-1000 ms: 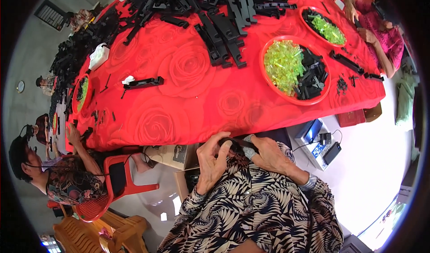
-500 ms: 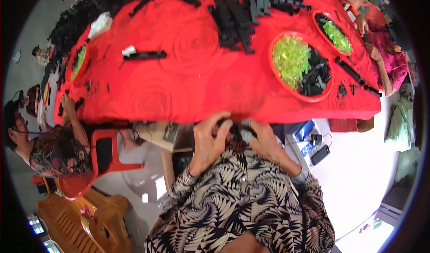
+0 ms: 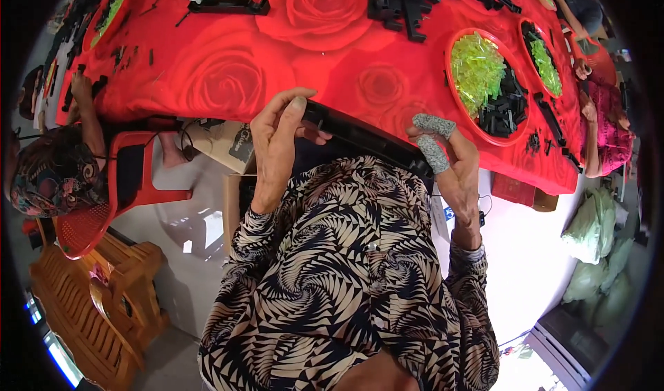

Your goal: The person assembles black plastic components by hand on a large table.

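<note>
1. Red plastic chair (image 3: 128, 176): left, on the floor, its back close below the bench (image 3: 311, 66) edge.
2. Black piece with white wad (image 3: 238, 6): upper left of the bench, well in from the front edge; open red cloth lies between it and that edge.
3. Left hand (image 3: 275, 142): in front of the bench's near edge, grip clamped on the left end of the long black bar, thumb uppermost.
4. Long black bar (image 3: 366, 139): one, spanning both hands, left end higher in view, slanting down to the right; overlaps the bench's front edge in view, height above it cannot be told.
5. Black bars (image 3: 398, 3): heaped at the top, well apart from the held bar, bare cloth between.
6. Right hand (image 3: 458, 173): grip clamped on the bar's right end, two digits in grey covers.
7. Large red basket (image 3: 499, 142): just beyond the right hand, near the front edge; yellow-green and black pieces inside.
8. Smaller red basket (image 3: 557, 96): farther right, near the bench's right edge, similar contents.
</note>
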Tool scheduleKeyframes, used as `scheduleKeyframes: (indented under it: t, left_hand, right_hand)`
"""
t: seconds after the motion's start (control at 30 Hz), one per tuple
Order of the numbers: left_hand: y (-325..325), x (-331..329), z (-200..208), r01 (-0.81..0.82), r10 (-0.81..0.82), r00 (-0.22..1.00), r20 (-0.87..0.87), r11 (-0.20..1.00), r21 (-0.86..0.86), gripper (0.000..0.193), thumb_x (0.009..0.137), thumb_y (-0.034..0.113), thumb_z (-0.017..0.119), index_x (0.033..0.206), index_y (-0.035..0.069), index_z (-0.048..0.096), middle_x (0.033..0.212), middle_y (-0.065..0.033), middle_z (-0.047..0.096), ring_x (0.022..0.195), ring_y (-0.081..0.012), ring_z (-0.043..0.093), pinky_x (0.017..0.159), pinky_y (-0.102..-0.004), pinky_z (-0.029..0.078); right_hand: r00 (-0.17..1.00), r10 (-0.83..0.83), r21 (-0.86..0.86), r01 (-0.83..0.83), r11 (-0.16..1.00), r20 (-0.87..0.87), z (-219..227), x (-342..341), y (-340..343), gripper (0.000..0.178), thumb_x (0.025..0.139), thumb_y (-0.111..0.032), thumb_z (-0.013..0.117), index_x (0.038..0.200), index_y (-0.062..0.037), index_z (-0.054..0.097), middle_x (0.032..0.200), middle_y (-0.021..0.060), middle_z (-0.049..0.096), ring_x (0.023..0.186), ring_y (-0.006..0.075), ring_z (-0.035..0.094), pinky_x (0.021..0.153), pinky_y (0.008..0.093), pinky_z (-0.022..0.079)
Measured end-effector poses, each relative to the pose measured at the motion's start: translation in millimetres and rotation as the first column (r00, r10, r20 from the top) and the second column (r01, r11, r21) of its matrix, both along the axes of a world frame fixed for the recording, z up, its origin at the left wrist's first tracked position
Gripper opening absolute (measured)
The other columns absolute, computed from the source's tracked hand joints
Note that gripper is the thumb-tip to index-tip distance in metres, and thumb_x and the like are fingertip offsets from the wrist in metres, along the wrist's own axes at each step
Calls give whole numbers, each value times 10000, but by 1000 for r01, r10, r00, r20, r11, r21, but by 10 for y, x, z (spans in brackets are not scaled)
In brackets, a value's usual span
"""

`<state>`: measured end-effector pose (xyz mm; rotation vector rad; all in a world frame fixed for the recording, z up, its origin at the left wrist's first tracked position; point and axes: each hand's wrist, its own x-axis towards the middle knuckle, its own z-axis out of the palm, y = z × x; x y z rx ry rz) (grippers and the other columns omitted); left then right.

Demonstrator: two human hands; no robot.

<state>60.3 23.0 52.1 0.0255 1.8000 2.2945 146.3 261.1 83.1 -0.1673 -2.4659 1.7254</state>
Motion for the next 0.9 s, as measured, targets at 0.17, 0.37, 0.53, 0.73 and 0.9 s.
scheduleKeyframes:
  t: [0.17, 0.37, 0.53, 0.73, 0.9]
  left_hand:
    - [74, 22, 49, -12, 12, 1000, -1, 1000, 13, 297, 979, 206, 535, 1119, -44, 615, 778, -100, 638, 630, -182, 660, 597, -271, 527]
    - [208, 103, 55, 26, -37, 991, -130, 996, -86, 242, 958, 132, 554, 1113, -41, 621, 787, -71, 636, 636, -123, 618, 608, -256, 512]
    - [232, 173, -26, -44, -79, 935, -344, 941, -337, 201, 851, 26, 610, 1037, -43, 648, 696, -110, 606, 585, -138, 599, 558, -256, 459]
    - [217, 211, 1, -66, -176, 887, -426, 866, -496, 229, 798, 8, 665, 1025, -21, 658, 762, -132, 636, 548, -162, 575, 526, -273, 444]
    - [226, 259, -28, -122, -154, 875, -460, 848, -516, 233, 776, -1, 694, 1007, -14, 661, 789, -144, 649, 535, -173, 560, 502, -275, 441]
  right_hand:
    - [994, 75, 169, -61, 984, -81, 18, -14, -95, 326, 860, -125, 710, 1128, 32, 613, 1018, 156, 685, 946, 237, 658, 868, 330, 493]
    - [983, 184, 203, -175, 963, -25, -182, -125, -249, 336, 863, -126, 658, 1142, 36, 564, 1040, 236, 616, 975, 415, 601, 851, 425, 481]
    - [959, 264, 137, -277, 951, 103, -357, -171, -298, 334, 896, -81, 571, 1212, 25, 546, 1047, 240, 647, 1009, 370, 633, 861, 382, 483]
    - [931, 281, 108, -312, 944, 234, -690, -75, -298, 370, 819, -81, 564, 1173, 22, 521, 909, 272, 627, 882, 457, 601, 767, 480, 471]
    - [950, 266, 5, -271, 963, 165, -939, -55, -352, 348, 783, -96, 589, 1108, 16, 539, 798, 249, 601, 801, 440, 588, 714, 481, 449]
